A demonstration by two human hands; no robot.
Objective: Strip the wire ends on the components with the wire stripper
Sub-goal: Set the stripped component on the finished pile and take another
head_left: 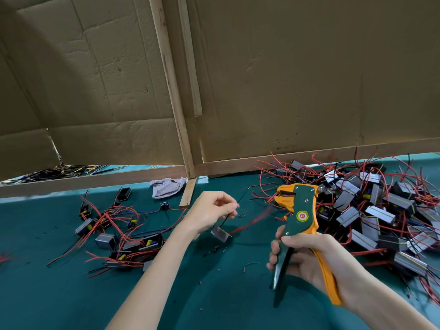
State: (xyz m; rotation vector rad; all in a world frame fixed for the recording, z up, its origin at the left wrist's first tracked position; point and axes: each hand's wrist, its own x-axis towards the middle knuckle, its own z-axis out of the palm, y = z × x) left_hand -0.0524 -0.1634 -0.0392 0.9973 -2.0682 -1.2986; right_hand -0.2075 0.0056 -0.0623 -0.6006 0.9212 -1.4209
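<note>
Right hand (307, 260) grips the wire stripper (300, 211); left hand (209, 213) pinches a black wire (227, 217), best fed in squarely.

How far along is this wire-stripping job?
Probably done: a smaller group of components lies at left, and insulation bits dot the green mat. In hand: the left hand pinches a black wire with one component hanging from it; the right hand grips the wire stripper, clear of the wire. Left, it seems: the large pile at right.
</note>
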